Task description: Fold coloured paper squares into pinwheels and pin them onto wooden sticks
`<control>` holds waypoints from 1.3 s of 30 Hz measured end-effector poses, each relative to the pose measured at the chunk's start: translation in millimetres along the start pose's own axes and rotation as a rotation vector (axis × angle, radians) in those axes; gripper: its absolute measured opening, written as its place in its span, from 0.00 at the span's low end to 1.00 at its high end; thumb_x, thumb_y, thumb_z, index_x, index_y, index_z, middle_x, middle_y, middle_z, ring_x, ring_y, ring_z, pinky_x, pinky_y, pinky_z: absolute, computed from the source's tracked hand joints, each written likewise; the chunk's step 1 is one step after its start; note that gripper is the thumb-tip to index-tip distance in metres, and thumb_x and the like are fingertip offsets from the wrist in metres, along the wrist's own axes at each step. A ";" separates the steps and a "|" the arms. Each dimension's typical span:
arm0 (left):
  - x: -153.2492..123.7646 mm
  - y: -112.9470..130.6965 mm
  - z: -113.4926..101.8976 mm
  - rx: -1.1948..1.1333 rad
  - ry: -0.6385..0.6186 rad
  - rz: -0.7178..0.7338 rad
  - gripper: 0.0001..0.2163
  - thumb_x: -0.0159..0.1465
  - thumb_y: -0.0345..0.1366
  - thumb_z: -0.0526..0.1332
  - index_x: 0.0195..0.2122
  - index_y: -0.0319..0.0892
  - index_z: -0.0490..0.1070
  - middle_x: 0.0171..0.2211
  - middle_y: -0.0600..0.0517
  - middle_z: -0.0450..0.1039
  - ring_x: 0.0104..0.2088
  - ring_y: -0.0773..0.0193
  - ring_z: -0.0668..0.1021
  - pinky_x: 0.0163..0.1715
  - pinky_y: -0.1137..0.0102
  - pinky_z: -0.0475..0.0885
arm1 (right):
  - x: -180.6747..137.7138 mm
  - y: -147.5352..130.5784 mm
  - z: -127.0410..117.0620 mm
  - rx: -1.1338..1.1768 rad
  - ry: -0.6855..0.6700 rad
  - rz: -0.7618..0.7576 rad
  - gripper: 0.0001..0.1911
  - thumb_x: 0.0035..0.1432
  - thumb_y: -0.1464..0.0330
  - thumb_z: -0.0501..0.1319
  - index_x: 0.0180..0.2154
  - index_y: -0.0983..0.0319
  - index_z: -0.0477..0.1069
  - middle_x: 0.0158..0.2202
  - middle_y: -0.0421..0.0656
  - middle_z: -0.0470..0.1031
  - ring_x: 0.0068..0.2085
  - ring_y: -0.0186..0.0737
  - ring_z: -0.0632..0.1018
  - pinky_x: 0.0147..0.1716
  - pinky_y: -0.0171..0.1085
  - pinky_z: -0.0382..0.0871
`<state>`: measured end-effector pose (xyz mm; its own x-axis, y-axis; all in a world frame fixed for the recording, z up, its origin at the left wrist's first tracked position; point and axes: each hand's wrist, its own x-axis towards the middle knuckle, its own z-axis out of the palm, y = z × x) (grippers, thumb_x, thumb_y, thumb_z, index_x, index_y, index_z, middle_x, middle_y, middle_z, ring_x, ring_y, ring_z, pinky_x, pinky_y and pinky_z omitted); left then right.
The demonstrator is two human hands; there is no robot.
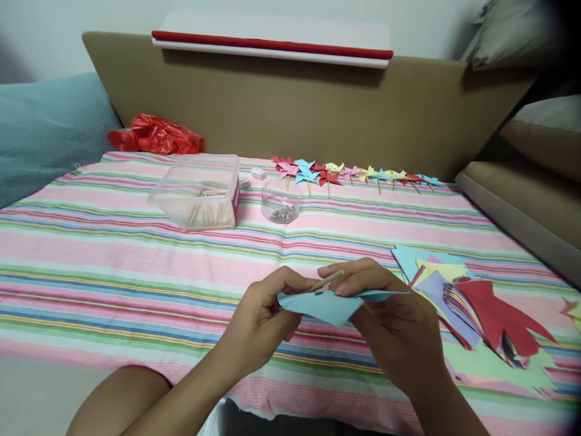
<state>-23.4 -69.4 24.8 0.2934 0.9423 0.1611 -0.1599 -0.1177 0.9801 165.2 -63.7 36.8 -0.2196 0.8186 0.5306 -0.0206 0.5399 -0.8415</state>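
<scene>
Left hand: the person's left hand (270, 306) pinches the near-left end of a piece of blue paper (324, 307), fingers closed about its edge.
Right hand: the right hand (399, 321) grips the other end, fingertips pressing on top; how its underside fingers sit cannot be told.
Blue paper: held up between both hands, over the cloth, bent and partly hidden by fingers; a small dark spot shows at its upper edge.
Thin stick: a wooden stick (329, 280) slants just above the paper, between the two hands' fingertips; which fingers bear it is unclear.
Paper handling: likely very light, thin and springy, easily creased or torn; best pinched softly near the edges.
Stick handling: probably stiff and light, apt to roll; best held along its shaft.
Right of the right hand: a pile of cut coloured paper (492, 312).
Ahead of the hands: a round clear tub (269, 197) of small metal pieces (284, 214); left of it, a clear box (175, 209) with sticks.
Farthest ahead: a row of paper pinwheels (329, 178).
Beneath all: striped cloth (136, 272).
</scene>
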 end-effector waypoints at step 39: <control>-7.8 -16.5 -15.0 0.303 0.049 0.405 0.12 0.72 0.44 0.56 0.48 0.48 0.76 0.43 0.48 0.83 0.42 0.57 0.85 0.40 0.70 0.79 | -7.9 -3.8 17.2 -0.064 0.118 -0.054 0.15 0.60 0.80 0.60 0.38 0.54 0.76 0.41 0.38 0.79 0.46 0.34 0.80 0.42 0.30 0.77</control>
<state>-37.2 -70.1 5.6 0.2189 0.8150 0.5365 0.0314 -0.5554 0.8310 150.2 -75.5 34.0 -0.1035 0.8036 0.5861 0.0339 0.5918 -0.8054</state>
